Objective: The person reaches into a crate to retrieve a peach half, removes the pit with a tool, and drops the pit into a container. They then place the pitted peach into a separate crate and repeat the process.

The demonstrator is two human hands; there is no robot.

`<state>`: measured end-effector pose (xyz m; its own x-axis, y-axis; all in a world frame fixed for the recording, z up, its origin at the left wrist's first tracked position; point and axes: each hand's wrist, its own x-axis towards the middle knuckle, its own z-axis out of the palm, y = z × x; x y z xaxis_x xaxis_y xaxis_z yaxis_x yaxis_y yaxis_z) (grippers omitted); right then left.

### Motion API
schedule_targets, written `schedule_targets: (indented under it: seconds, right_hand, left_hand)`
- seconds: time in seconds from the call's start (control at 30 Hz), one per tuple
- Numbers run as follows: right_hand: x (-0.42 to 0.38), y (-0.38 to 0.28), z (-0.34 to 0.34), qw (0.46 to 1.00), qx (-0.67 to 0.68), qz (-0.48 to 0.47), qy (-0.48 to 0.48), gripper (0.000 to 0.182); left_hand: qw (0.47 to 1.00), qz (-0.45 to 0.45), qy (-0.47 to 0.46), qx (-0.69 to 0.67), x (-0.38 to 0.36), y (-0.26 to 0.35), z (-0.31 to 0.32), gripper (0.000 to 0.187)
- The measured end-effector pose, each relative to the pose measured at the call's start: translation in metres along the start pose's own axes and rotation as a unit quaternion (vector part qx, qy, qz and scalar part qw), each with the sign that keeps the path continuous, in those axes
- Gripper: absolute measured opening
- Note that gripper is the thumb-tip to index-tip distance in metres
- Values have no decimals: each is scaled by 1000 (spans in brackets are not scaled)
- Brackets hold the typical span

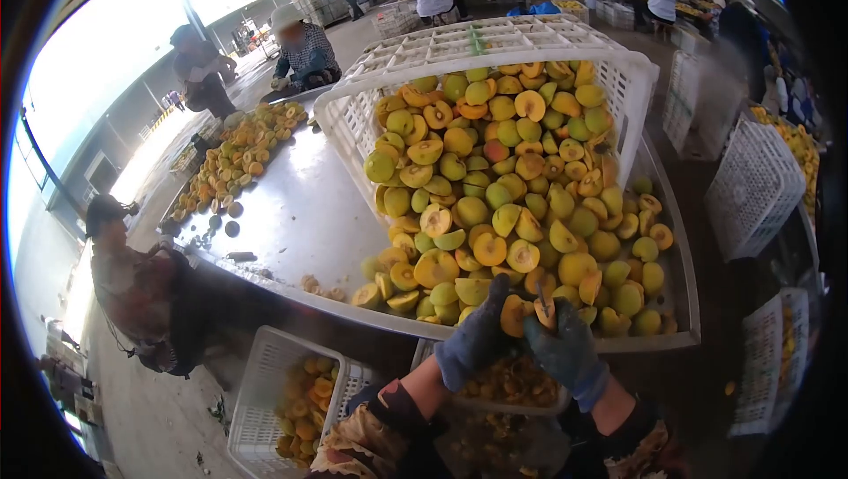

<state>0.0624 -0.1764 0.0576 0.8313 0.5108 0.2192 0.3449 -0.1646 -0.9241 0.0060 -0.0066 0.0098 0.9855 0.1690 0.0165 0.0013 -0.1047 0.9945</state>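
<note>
Both my hands wear blue-grey gloves and meet at the near edge of a metal table (300,188). My left hand (473,338) is closed on a cut peach half (514,315). Close beside it, my right hand (570,354) grips a thin metal tool (541,292), probably a pitting knife; its handle is hidden in the glove. Another cut piece of peach (547,314) shows at the right fingertips, against the tool. Just beyond, halved yellow-green peaches (521,256) spill out of a tipped white plastic crate (649,117) onto the table.
Below my hands sits a container (508,407) of brownish scraps. A white crate (265,382) holding peach halves stands at lower left. More peach halves (256,148) lie at the table's far left, near seated people. Stacked crates (755,183) stand to the right.
</note>
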Motion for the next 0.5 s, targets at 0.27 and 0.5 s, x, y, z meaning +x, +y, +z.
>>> schedule_targets:
  seconds: [0.27, 0.5]
  right_hand:
    - [-5, -29, -13, 982, -170, 36, -72, 19]
    - [-10, -20, -13, 968, -234, -45, -79, 31]
  left_hand:
    - [993, 107, -13, -36, -7, 61, -2, 37]
    - [971, 178, 41, 157, 2, 17, -5, 42]
